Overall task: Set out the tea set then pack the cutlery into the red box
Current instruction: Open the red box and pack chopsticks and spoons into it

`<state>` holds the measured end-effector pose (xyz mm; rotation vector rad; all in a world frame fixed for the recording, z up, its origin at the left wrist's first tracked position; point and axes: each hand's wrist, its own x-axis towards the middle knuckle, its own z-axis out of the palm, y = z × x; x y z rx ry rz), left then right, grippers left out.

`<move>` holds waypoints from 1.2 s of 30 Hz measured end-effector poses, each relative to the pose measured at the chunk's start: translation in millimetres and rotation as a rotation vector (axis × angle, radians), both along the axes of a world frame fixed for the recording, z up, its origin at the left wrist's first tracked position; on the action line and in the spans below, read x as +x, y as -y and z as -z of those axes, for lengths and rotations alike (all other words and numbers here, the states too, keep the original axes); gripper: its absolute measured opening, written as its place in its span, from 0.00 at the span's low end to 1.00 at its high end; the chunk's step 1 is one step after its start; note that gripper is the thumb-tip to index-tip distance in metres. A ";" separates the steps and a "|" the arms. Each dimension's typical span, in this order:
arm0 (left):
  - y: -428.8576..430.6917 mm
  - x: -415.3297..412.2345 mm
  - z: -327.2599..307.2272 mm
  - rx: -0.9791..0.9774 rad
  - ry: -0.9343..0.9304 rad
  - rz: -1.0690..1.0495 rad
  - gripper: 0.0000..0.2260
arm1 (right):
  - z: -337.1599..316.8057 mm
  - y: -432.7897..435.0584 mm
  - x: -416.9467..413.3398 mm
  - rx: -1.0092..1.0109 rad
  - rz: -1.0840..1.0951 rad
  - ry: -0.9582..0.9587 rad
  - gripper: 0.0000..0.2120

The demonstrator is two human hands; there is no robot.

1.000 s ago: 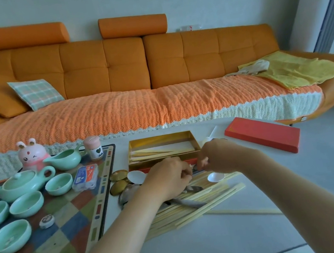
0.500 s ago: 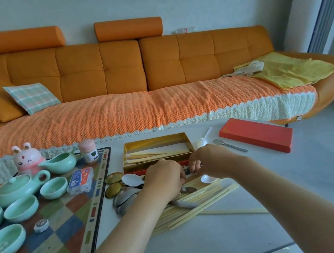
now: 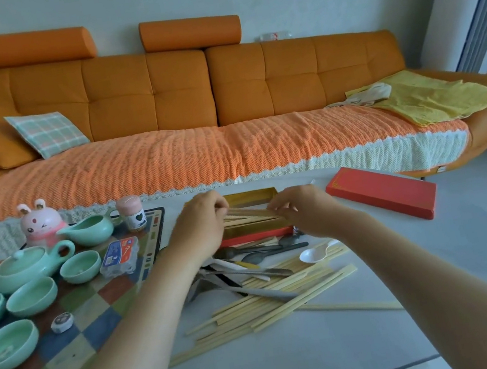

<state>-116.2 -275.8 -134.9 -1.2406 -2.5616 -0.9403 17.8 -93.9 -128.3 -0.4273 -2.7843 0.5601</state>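
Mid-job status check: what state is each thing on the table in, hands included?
red box: open, chopsticks lying inside.
red lid: off, flat, right of the box.
held chopsticks: over the box, gripped at both ends.
left hand: grips their left end.
right hand: pinches their right end.
teapot: upright, lid on.
cups: upright on the mat.
loose chopsticks: scattered, unpacked.
spoons: loose in front of the box.

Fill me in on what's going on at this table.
A person is packing cutlery. The left hand and right hand pinch a few chopsticks by their ends over the open box. Loose chopsticks, metal spoons and a white spoon lie on the table nearer the person. The red lid lies to the right. The teapot and cups sit on the chequered mat.
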 end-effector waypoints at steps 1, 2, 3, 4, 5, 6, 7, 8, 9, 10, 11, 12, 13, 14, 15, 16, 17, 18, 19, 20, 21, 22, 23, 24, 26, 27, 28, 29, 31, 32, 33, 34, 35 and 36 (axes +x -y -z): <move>3.6 -7.7 1.0 0.037 -0.028 -0.026 0.04 | 0.0 1.3 -5.5 -0.012 0.013 -0.033 0.13; 7.0 -14.6 2.7 0.060 -0.065 -0.053 0.04 | -0.4 3.4 -11.4 -0.010 0.023 -0.067 0.13; 9.9 -20.2 4.8 0.064 -0.106 -0.080 0.05 | -0.6 5.4 -18.0 0.005 0.033 -0.096 0.14; 12.2 -24.3 6.9 0.049 -0.146 -0.102 0.07 | 0.0 6.5 -25.6 0.030 0.045 -0.115 0.15; 13.6 -27.1 8.9 0.014 -0.181 -0.114 0.09 | 1.2 6.8 -33.4 0.061 0.064 -0.113 0.16; 14.3 -29.3 11.0 -0.033 -0.206 -0.110 0.12 | 2.6 6.7 -41.2 0.095 0.085 -0.091 0.17; 14.6 -30.7 12.9 -0.084 -0.215 -0.092 0.15 | 4.3 6.4 -48.6 0.128 0.107 -0.056 0.20; 14.6 -31.7 15.1 -0.130 -0.213 -0.061 0.17 | 6.1 6.2 -55.4 0.148 0.123 -0.017 0.22; 14.4 -32.6 18.1 -0.171 -0.207 -0.024 0.18 | 7.4 6.8 -60.9 0.153 0.129 0.013 0.24; 13.8 -33.1 21.6 -0.211 -0.203 0.013 0.19 | 9.0 7.3 -65.7 0.152 0.123 0.035 0.24; 13.4 -33.5 25.3 -0.252 -0.198 0.045 0.20 | 10.3 8.3 -69.9 0.155 0.111 0.057 0.24; 12.9 -34.0 28.9 -0.294 -0.189 0.069 0.21 | 11.8 9.0 -73.8 0.159 0.097 0.088 0.24; 13.0 -34.6 31.8 -0.339 -0.173 0.087 0.21 | 13.6 9.4 -77.3 0.163 0.088 0.119 0.24; 13.2 -35.0 33.4 -0.383 -0.158 0.097 0.22 | 15.5 9.4 -80.6 0.161 0.084 0.142 0.24; 13.4 -36.0 34.1 -0.421 -0.149 0.102 0.22 | 16.7 9.1 -83.0 0.148 0.084 0.154 0.24; 13.5 -36.7 33.7 -0.449 -0.146 0.104 0.22 | 17.3 8.7 -84.8 0.128 0.082 0.154 0.23; 13.6 -37.1 32.7 -0.466 -0.140 0.102 0.22 | 16.9 8.6 -85.6 0.107 0.078 0.149 0.23; 13.1 -37.2 31.5 -0.478 -0.132 0.098 0.22 | 16.2 8.7 -85.9 0.088 0.072 0.141 0.22; 12.4 -37.2 30.6 -0.488 -0.122 0.091 0.23 | 15.6 8.9 -85.2 0.068 0.068 0.135 0.22; 11.3 -36.9 30.3 -0.497 -0.113 0.080 0.23 | 15.0 9.1 -84.1 0.046 0.070 0.129 0.21; 10.5 -36.5 30.3 -0.507 -0.108 0.068 0.23 | 14.7 9.5 -82.6 0.030 0.074 0.123 0.21; 9.6 -36.5 30.9 -0.516 -0.109 0.057 0.24 | 14.3 10.1 -80.6 0.022 0.073 0.116 0.21; 9.0 -36.6 31.4 -0.523 -0.113 0.049 0.24 | 14.4 10.7 -78.6 0.017 0.065 0.111 0.21; 8.6 -36.5 31.9 -0.525 -0.120 0.043 0.24 | 14.3 12.0 -76.1 0.020 0.050 0.115 0.20; 8.0 -36.4 33.3 -0.501 -0.146 0.044 0.24 | 13.9 16.1 -70.4 0.027 0.008 0.150 0.18; 7.5 -35.8 33.8 -0.481 -0.160 0.053 0.24 | 14.0 18.6 -67.8 0.024 -0.008 0.176 0.18; 6.7 -34.2 33.7 -0.461 -0.172 0.067 0.24 | 14.3 21.0 -65.2 0.020 -0.020 0.195 0.18; 6.2 -31.9 33.1 -0.441 -0.180 0.080 0.23 | 14.9 22.5 -62.8 0.012 -0.025 0.205 0.18; 5.6 -25.9 30.0 -0.412 -0.199 0.100 0.23 | 14.3 23.6 -57.1 -0.034 -0.016 0.176 0.18; 5.6 -22.8 27.9 -0.401 -0.217 0.104 0.22 | 13.3 23.3 -53.2 -0.059 -0.007 0.136 0.18; 5.7 -19.6 25.4 -0.382 -0.241 0.107 0.22 | 11.9 22.1 -49.0 -0.067 -0.002 0.083 0.17; 5.6 -16.3 23.3 -0.350 -0.265 0.110 0.20 | 9.9 20.6 -44.5 -0.055 -0.003 0.025 0.17; 5.1 -12.5 21.4 -0.308 -0.282 0.117 0.18 | 7.3 19.6 -39.7 -0.033 -0.013 -0.034 0.16; 4.7 -8.1 19.9 -0.264 -0.288 0.129 0.15 | 4.3 19.4 -34.6 -0.010 -0.033 -0.083 0.15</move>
